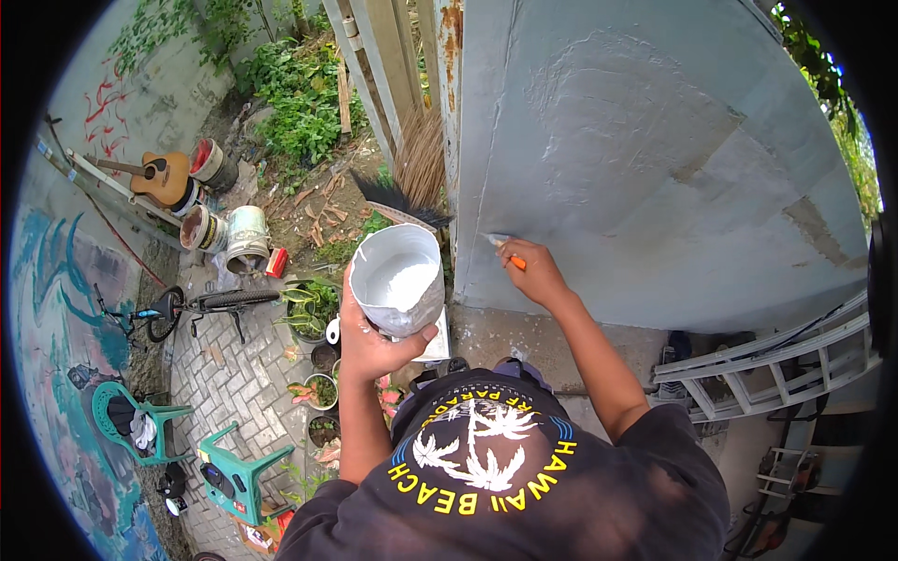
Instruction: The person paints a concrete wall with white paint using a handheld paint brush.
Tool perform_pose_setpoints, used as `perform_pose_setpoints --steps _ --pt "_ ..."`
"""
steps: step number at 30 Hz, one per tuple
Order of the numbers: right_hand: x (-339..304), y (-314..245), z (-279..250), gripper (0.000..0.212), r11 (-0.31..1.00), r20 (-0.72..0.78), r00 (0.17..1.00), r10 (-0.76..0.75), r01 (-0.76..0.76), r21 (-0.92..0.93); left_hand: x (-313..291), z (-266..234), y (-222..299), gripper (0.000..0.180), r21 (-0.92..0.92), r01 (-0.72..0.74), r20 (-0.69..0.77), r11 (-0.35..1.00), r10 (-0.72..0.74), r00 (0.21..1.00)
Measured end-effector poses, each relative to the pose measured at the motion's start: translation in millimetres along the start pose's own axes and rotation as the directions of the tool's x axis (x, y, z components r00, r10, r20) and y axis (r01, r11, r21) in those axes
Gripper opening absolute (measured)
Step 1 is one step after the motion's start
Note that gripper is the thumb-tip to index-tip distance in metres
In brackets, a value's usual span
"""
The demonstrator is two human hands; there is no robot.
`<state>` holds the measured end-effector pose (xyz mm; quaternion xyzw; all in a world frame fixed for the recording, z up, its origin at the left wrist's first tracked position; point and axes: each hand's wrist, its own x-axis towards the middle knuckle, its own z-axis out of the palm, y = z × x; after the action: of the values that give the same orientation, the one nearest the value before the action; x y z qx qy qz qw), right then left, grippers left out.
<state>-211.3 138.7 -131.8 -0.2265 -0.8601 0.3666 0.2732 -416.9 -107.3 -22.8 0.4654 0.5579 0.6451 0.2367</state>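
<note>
My left hand (374, 351) is wrapped round a cut-down plastic container (402, 321) with white paint (404, 280) inside. The container is held up in front of my chest, its mouth tilted toward me. In my right hand (531, 269) is a paintbrush with an orange handle (517, 263). Its bristles (496, 240) are at the lower left part of a grey wall (599, 168), close to the vertical edge; whether they press on it I cannot tell. Patches of the wall look wet or rough, and two bare, brownish strips show at the right.
A broom (421, 168) leans beside the wall's left edge. An aluminium ladder (776, 365) lies at the right. Potted plants (313, 304), a bicycle (201, 304), buckets (248, 238), a guitar (166, 178), a green chair (112, 421) and a green stool (245, 463) stand on the left.
</note>
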Motion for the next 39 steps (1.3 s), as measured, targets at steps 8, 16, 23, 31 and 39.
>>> perform_pose_setpoints --steps 8,16,23,31,39 --pt "1.5 -189.8 -158.6 0.015 0.892 -0.169 0.900 -0.403 0.345 -0.292 3.3 1.8 -0.5 0.108 -0.015 0.048 -0.018 0.999 -0.048 0.999" --pt "-20.6 -107.9 -85.7 0.019 0.913 -0.167 0.944 -0.283 0.212 -0.349 13.9 10.5 1.3 0.110 -0.072 0.061 0.000 0.996 -0.061 0.998" --pt "-61.8 57.7 39.1 0.010 0.989 -0.094 0.995 0.022 -0.035 -0.146 17.8 10.6 2.8 0.111 0.009 0.019 0.058 1.000 -0.020 0.998" --pt "-61.6 124.4 74.0 0.003 0.948 0.118 0.948 0.296 -0.275 -0.161 10.7 14.9 1.4 0.110 -0.003 0.060 0.064 0.998 -0.060 0.996" --pt "-2.3 -25.3 -66.0 0.002 0.995 -0.074 0.997 -0.036 0.029 -0.091 -3.1 10.4 -2.8 0.110 0.010 0.058 0.042 0.998 -0.059 0.997"
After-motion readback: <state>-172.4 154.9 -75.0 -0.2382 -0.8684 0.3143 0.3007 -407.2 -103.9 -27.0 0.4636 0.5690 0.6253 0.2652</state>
